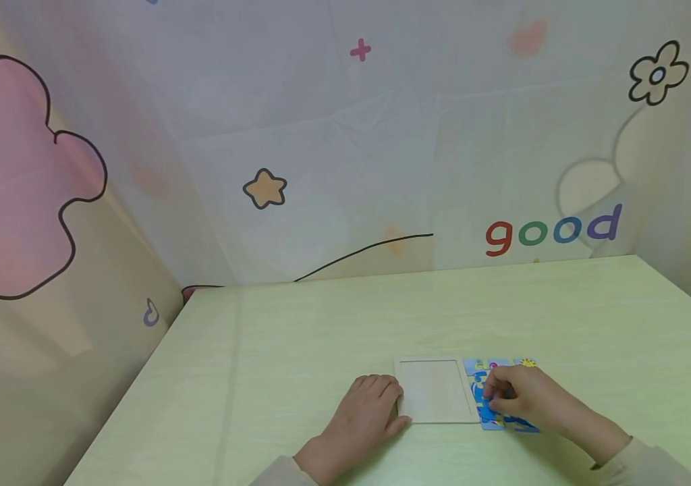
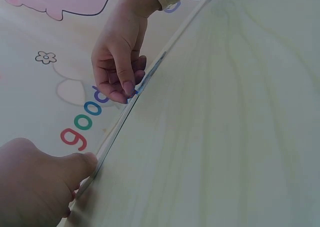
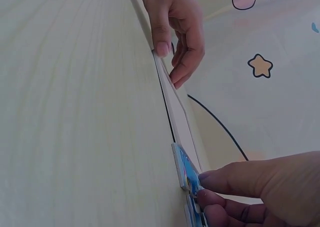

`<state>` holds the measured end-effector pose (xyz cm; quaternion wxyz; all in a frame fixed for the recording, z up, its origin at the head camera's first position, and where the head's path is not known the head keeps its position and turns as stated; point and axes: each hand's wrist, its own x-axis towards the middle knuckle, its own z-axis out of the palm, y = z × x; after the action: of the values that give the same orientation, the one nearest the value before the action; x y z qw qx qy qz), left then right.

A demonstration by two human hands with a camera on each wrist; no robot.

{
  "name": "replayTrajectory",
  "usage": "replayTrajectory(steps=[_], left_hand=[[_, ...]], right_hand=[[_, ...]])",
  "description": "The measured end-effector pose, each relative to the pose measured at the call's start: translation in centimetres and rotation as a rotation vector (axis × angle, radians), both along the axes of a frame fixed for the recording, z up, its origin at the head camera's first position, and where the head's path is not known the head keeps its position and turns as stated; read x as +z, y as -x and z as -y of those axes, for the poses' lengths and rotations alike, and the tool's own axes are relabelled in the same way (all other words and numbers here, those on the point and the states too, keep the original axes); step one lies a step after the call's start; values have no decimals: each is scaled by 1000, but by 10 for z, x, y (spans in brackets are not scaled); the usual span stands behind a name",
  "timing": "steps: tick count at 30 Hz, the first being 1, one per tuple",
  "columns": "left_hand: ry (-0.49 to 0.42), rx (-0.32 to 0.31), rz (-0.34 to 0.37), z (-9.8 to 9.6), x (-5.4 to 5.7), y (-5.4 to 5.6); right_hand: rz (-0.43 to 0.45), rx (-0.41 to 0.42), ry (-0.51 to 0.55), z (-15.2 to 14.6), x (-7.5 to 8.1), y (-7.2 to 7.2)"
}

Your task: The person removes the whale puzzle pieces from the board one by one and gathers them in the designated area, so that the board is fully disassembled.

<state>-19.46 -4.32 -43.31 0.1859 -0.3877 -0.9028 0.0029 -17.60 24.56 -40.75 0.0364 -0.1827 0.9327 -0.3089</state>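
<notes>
A pale, shallow puzzle tray (image 1: pixel 436 423) with a raised rim lies flat on the table, its inside bare. My left hand (image 1: pixel 371 408) holds its left end, thumb at the near corner and fingers bent at the left side. Against the tray's right side lies a blue picture puzzle (image 1: pixel 491 424) in several pieces, with a yellow sun at its far right. Over it, my right hand (image 1: pixel 524 398) pinches a small blue puzzle piece (image 3: pixel 194 179) between thumb and fingertips. The right hand covers much of the puzzle in the head view.
The light green table (image 1: pixel 297 331) runs back to a printed cloth wall (image 1: pixel 333 148) with a star, a flower and the word "good". Another printed cloth (image 1: pixel 23 351) hangs along the table's left side.
</notes>
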Motion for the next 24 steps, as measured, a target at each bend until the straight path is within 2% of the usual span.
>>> replayTrajectory(steps=[12,18,24], left_hand=[[-5,7,18,0,-1,2],[0,15,30,4,0,2],[14,13,-30,7,4,2]], right_hand=[[-8,19,17,1,8,0],[-7,-7,31,2,14,1],[-31,-21,31,2,19,3]])
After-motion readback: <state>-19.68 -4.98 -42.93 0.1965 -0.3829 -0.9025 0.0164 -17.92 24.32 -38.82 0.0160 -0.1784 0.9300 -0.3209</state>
